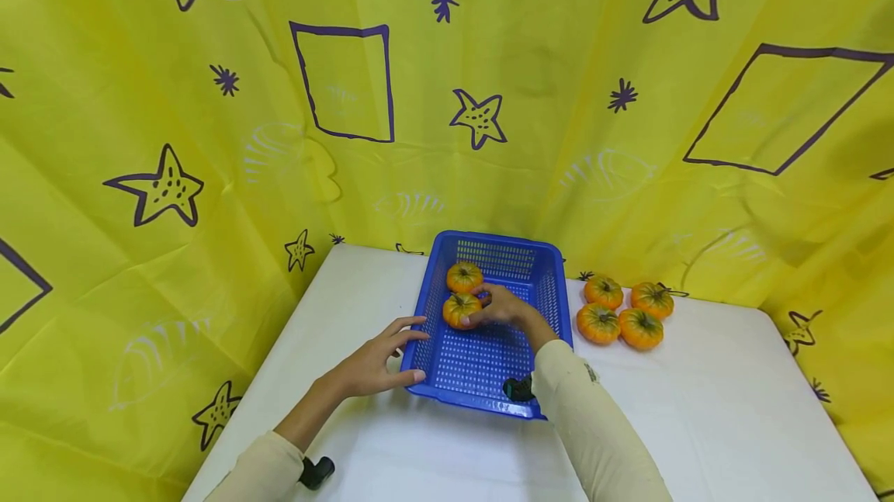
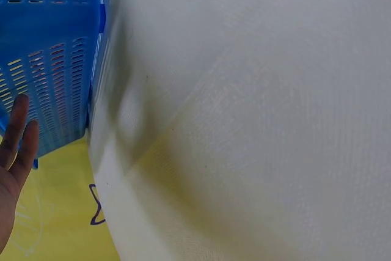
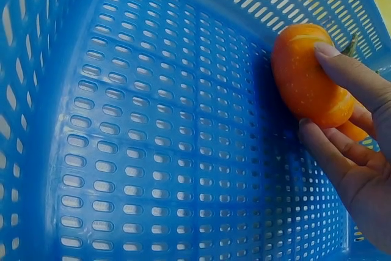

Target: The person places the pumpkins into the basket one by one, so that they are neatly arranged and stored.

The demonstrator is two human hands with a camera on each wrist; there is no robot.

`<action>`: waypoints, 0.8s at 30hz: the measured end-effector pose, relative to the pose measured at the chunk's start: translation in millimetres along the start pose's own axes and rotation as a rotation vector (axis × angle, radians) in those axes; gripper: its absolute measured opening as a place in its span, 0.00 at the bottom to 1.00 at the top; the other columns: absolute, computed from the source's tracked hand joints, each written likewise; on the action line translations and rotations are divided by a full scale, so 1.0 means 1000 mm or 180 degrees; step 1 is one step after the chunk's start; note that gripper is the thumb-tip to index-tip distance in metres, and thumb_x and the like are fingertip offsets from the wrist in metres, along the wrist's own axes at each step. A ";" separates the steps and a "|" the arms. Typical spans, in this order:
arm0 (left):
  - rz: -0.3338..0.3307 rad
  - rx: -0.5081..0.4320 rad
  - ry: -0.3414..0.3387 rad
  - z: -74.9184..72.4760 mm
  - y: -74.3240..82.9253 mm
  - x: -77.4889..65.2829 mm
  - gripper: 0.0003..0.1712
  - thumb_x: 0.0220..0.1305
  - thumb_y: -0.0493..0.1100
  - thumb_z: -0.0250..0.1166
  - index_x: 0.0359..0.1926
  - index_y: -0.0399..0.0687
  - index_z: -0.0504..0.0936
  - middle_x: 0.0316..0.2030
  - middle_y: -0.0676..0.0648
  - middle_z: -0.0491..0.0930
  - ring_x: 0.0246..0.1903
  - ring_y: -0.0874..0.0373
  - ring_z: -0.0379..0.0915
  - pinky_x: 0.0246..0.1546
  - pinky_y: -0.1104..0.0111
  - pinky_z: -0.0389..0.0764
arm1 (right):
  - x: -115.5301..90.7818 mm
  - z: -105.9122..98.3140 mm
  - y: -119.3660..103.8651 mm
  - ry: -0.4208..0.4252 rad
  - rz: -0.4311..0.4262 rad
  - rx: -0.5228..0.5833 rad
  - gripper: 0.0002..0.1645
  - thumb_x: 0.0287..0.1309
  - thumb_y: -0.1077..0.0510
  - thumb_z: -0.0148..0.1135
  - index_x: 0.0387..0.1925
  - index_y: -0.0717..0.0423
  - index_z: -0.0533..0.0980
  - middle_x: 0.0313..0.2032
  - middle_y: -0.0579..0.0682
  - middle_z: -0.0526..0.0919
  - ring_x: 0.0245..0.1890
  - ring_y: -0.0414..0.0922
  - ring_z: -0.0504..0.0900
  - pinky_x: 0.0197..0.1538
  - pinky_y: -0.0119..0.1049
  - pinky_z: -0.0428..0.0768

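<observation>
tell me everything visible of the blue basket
The blue basket looks like plastic: rectangular, open-topped, with a solid rim and slotted walls and floor. It stands upright on the white table. The left hand rests against its left side. Inside, the right hand holds one orange pumpkin beside a second pumpkin; whether the held one touches the floor is unclear.

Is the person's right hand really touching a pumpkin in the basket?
Touching. The right wrist view shows the right hand with its thumb and fingers against the orange pumpkin.
</observation>
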State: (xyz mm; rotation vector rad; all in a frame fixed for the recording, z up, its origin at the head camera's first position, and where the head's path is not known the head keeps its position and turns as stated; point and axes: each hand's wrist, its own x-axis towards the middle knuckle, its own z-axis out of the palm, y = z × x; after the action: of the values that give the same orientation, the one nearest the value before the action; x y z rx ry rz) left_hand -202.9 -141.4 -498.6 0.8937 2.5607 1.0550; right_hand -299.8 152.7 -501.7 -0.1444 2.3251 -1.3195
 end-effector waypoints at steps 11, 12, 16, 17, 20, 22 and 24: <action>-0.0019 -0.0009 -0.0021 0.000 0.001 0.000 0.38 0.63 0.64 0.65 0.69 0.56 0.71 0.77 0.55 0.55 0.66 0.46 0.69 0.58 0.52 0.81 | 0.000 0.000 -0.001 0.0009 0.0004 -0.0068 0.42 0.50 0.59 0.78 0.64 0.64 0.69 0.54 0.64 0.80 0.46 0.51 0.84 0.53 0.45 0.85; -0.0013 -0.0006 -0.0021 0.000 0.001 0.001 0.38 0.63 0.64 0.65 0.69 0.56 0.71 0.77 0.55 0.55 0.66 0.46 0.69 0.58 0.52 0.81 | 0.000 0.000 -0.001 0.0012 0.0005 -0.0068 0.42 0.50 0.59 0.78 0.64 0.64 0.69 0.54 0.64 0.80 0.46 0.51 0.84 0.53 0.45 0.85; 0.0015 0.0013 -0.0010 0.000 0.001 0.001 0.38 0.63 0.64 0.65 0.69 0.55 0.71 0.77 0.54 0.55 0.66 0.46 0.69 0.57 0.52 0.81 | 0.000 0.000 -0.001 0.0019 -0.0014 -0.0051 0.41 0.50 0.60 0.78 0.64 0.65 0.69 0.54 0.65 0.80 0.47 0.52 0.84 0.52 0.44 0.85; 0.0021 0.0019 -0.0006 0.000 0.001 0.001 0.38 0.63 0.64 0.65 0.69 0.55 0.71 0.76 0.54 0.55 0.66 0.47 0.69 0.57 0.52 0.81 | 0.001 0.001 0.000 0.0013 -0.0025 -0.0045 0.41 0.50 0.60 0.77 0.64 0.65 0.69 0.54 0.66 0.80 0.47 0.53 0.84 0.52 0.44 0.85; 0.0026 0.0021 0.0000 0.000 0.001 0.001 0.38 0.63 0.64 0.65 0.69 0.55 0.71 0.76 0.54 0.55 0.66 0.47 0.69 0.58 0.53 0.81 | 0.002 0.001 0.002 0.0005 -0.0051 -0.0036 0.41 0.50 0.61 0.77 0.64 0.65 0.69 0.55 0.66 0.80 0.49 0.53 0.83 0.52 0.43 0.85; 0.0018 0.0019 0.0001 0.000 0.001 0.001 0.38 0.63 0.64 0.65 0.69 0.55 0.71 0.76 0.54 0.55 0.66 0.47 0.69 0.58 0.53 0.81 | 0.003 0.001 0.002 0.0001 -0.0044 -0.0008 0.41 0.50 0.61 0.77 0.64 0.64 0.69 0.55 0.66 0.80 0.50 0.54 0.83 0.52 0.43 0.85; 0.0005 0.0015 -0.0002 0.000 0.001 0.001 0.38 0.63 0.64 0.65 0.69 0.55 0.71 0.77 0.54 0.55 0.66 0.47 0.69 0.58 0.53 0.81 | 0.003 0.001 0.003 -0.0008 -0.0042 0.0004 0.41 0.49 0.61 0.78 0.64 0.64 0.69 0.56 0.66 0.79 0.51 0.54 0.83 0.53 0.44 0.85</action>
State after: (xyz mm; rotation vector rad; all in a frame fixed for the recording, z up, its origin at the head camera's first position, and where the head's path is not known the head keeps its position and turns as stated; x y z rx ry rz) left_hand -202.8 -140.4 -498.2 0.8971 2.5633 1.0493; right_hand -301.4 152.1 -505.5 -0.1610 2.3252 -1.3263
